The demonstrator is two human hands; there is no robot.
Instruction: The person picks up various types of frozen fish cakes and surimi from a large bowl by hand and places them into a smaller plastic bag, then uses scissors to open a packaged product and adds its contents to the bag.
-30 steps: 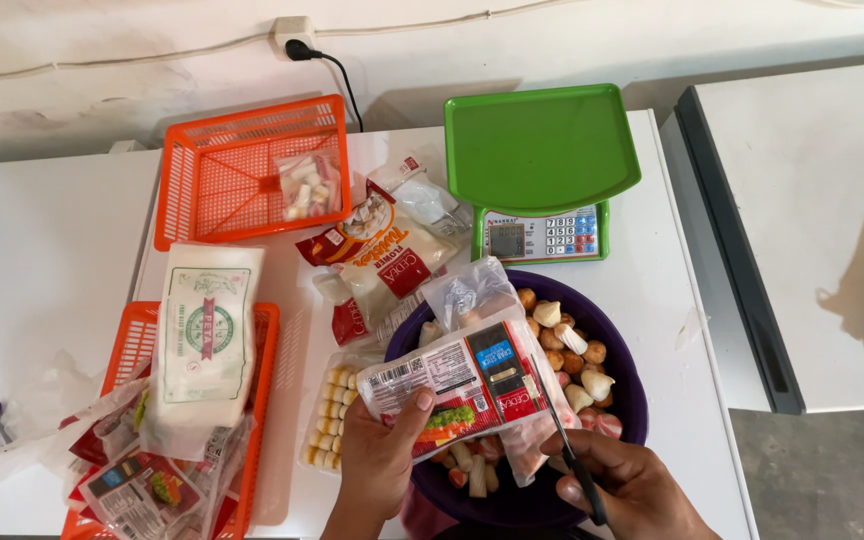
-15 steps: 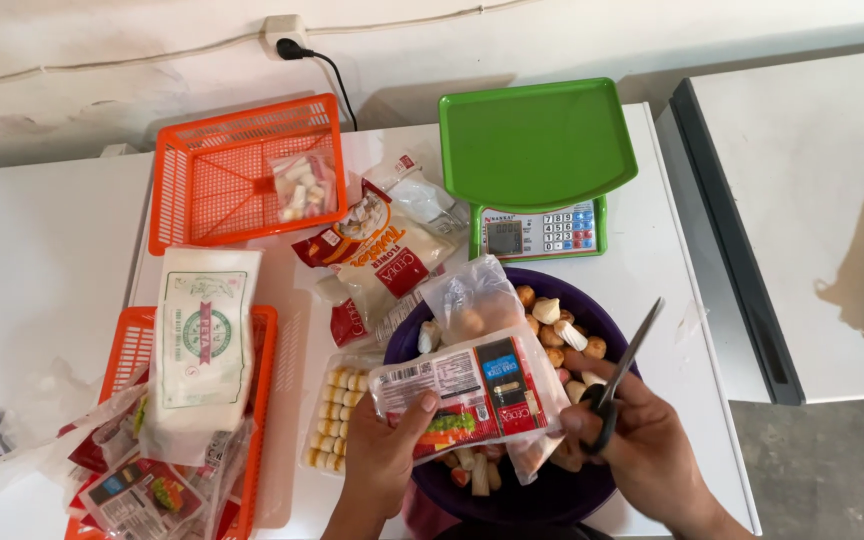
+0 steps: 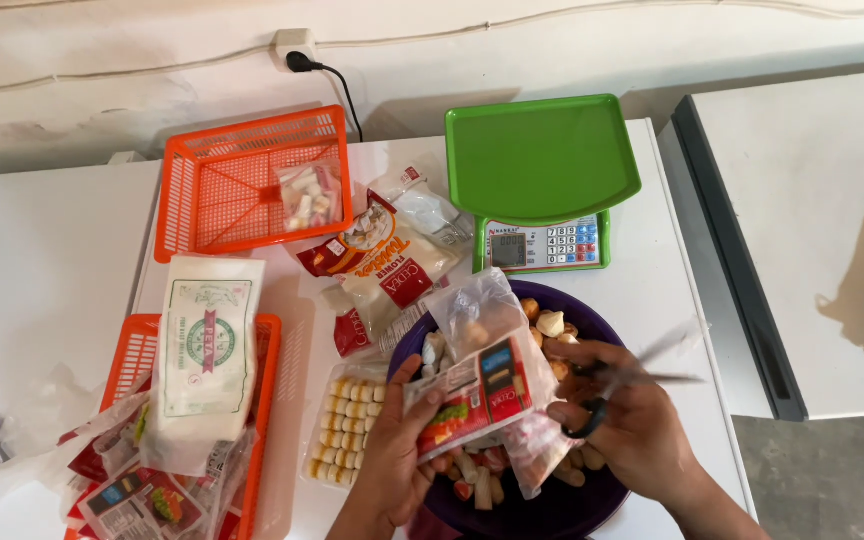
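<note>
My left hand (image 3: 395, 450) grips a clear food packet with a red and dark label (image 3: 474, 385), held over a dark purple bowl (image 3: 542, 505). My right hand (image 3: 624, 425) holds a pair of scissors (image 3: 620, 378) just to the right of the packet, their blades blurred and pointing right. The bowl holds several small round and tube-shaped food pieces (image 3: 544, 322). Part of the bowl is hidden by my hands and the packet.
A green weighing scale (image 3: 540, 175) stands behind the bowl. An orange basket (image 3: 242, 180) with a small bag sits at the back left. Another orange basket (image 3: 132, 360) holds packets and a white pack (image 3: 207, 350). Loose packets (image 3: 387, 255) and a tray of small rolls (image 3: 347, 425) lie between.
My right hand has swung the scissors from pointing down, then up and right, to pointing right beside the packet. My left hand has turned the packet slightly.
</note>
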